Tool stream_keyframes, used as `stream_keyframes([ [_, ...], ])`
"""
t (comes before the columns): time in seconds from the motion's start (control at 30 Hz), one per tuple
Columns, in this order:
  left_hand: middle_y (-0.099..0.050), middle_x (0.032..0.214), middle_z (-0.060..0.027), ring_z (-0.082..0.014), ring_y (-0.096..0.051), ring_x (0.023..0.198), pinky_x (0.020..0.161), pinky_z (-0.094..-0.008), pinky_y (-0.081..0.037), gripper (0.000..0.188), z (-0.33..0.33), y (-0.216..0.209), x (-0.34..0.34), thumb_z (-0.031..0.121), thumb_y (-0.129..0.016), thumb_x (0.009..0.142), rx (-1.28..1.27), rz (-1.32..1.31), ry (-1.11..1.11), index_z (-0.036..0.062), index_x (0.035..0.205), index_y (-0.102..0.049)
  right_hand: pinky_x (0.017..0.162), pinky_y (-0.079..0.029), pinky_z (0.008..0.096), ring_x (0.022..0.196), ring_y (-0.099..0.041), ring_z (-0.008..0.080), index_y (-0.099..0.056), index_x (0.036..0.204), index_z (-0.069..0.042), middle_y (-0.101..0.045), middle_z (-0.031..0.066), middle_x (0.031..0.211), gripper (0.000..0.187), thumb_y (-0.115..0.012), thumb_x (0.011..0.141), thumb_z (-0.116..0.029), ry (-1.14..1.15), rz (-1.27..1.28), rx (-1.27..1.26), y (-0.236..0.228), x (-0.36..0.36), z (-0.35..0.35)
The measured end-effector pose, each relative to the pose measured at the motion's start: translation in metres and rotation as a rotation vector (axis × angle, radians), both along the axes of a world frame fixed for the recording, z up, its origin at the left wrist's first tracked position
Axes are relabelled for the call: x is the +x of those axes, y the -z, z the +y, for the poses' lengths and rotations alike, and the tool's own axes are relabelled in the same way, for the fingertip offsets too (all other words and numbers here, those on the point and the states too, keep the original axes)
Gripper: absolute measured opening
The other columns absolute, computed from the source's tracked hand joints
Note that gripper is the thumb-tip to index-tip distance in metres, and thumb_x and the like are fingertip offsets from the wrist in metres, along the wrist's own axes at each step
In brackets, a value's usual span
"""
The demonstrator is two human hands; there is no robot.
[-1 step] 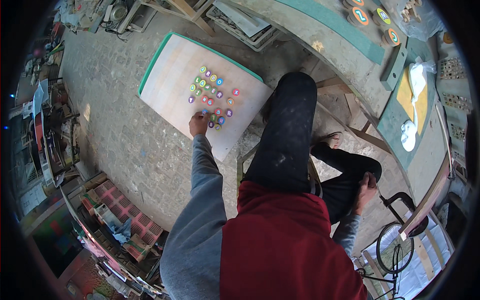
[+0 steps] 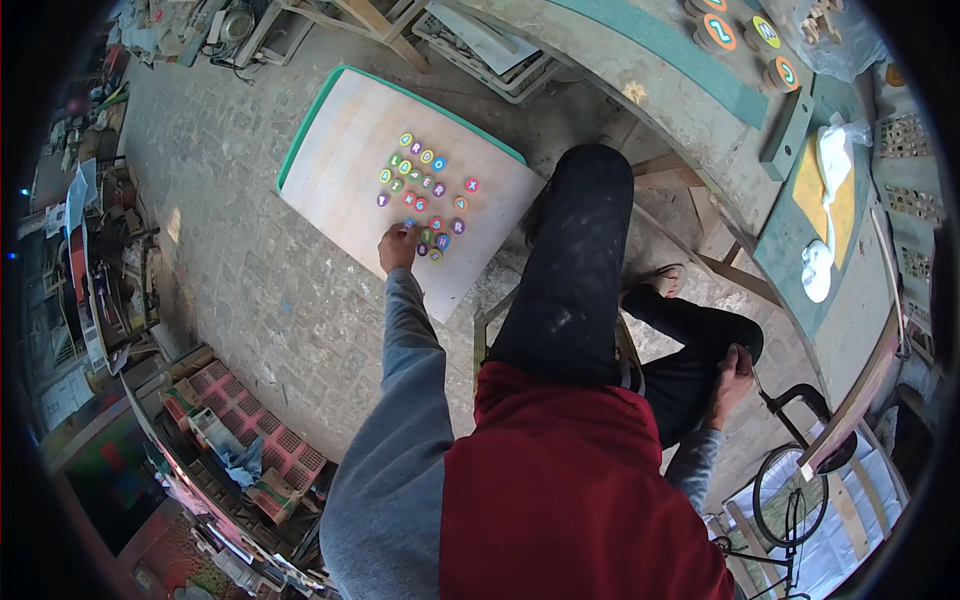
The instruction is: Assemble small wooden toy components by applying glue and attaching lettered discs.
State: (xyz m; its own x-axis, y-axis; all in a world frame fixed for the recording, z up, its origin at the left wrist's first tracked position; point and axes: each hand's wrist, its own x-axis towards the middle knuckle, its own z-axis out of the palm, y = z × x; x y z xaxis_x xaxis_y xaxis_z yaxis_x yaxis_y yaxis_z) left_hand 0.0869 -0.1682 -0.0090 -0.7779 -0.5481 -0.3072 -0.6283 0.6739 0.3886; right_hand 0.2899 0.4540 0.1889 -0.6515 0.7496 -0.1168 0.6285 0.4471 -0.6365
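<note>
On a pale board with a green edge, low in front of me, lie several small round letter discs in bright rims of yellow, green, red, blue and purple. They form loose rows. My left hand reaches onto the board at the near left of the group, its fingers bent and pinched at the edge of a blue disc. Whether that disc is lifted I cannot tell. My right hand rests by my bent right knee with its fingers curled; anything inside them is hidden.
A workbench curves along the right, bearing larger round letter pieces, a grey bar and white plastic. A bicycle stands at lower right. Pink crates sit at lower left, and a grey crate beyond the board.
</note>
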Motion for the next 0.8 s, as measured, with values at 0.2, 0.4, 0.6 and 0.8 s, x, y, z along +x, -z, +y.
stream_keyframes([
  [0.2, -0.075, 0.094, -0.0121, -0.0325, -0.071, 0.092, 0.082, -0.0445, -0.056, 0.04, 0.0, 0.001, -0.003, 0.046, -0.069, 0.079, -0.075, 0.003, -0.009, 0.014, 0.103, -0.076, 0.062, -0.045, 0.0292, 0.062, -0.056, 0.0124, -0.072, 0.103, -0.003, -0.062, 0.005, 0.068, 0.031, -0.064, 0.093, -0.031, -0.019, 0.002, 0.03, 0.002, 0.001, 0.002],
  [0.4, -0.074, 0.097, -0.0141, -0.0327, -0.072, 0.091, 0.082, -0.0444, -0.056, 0.04, -0.01, 0.009, 0.0, 0.042, -0.069, 0.08, -0.05, 0.021, -0.011, 0.0129, 0.108, -0.075, 0.062, -0.045, 0.03, 0.062, -0.056, 0.0136, -0.071, 0.102, -0.002, -0.061, 0.0056, 0.068, 0.03, -0.063, 0.094, -0.03, -0.027, 0.033, 0.026, 0.005, 0.002, 0.003],
  [0.6, -0.074, 0.098, -0.0156, -0.0324, -0.071, 0.09, 0.082, -0.0435, -0.055, 0.045, -0.008, 0.008, 0.004, 0.035, -0.071, 0.082, 0.063, 0.185, -0.134, 0.0095, 0.119, -0.069, 0.063, -0.046, 0.0297, 0.062, -0.057, 0.0134, -0.071, 0.102, -0.001, -0.063, 0.0067, 0.07, 0.03, -0.064, 0.094, -0.03, -0.005, -0.013, 0.025, 0.002, 0.0, 0.001],
  [0.8, -0.073, 0.102, -0.0159, -0.0306, -0.07, 0.096, 0.083, -0.0422, -0.055, 0.044, -0.006, 0.007, 0.001, 0.036, -0.072, 0.082, -0.004, 0.159, -0.066, 0.0103, 0.118, -0.07, 0.062, -0.046, 0.0292, 0.062, -0.058, 0.0132, -0.071, 0.102, -0.001, -0.063, 0.0071, 0.07, 0.03, -0.063, 0.093, -0.029, 0.003, 0.013, 0.022, 0.006, 0.002, 0.004],
])
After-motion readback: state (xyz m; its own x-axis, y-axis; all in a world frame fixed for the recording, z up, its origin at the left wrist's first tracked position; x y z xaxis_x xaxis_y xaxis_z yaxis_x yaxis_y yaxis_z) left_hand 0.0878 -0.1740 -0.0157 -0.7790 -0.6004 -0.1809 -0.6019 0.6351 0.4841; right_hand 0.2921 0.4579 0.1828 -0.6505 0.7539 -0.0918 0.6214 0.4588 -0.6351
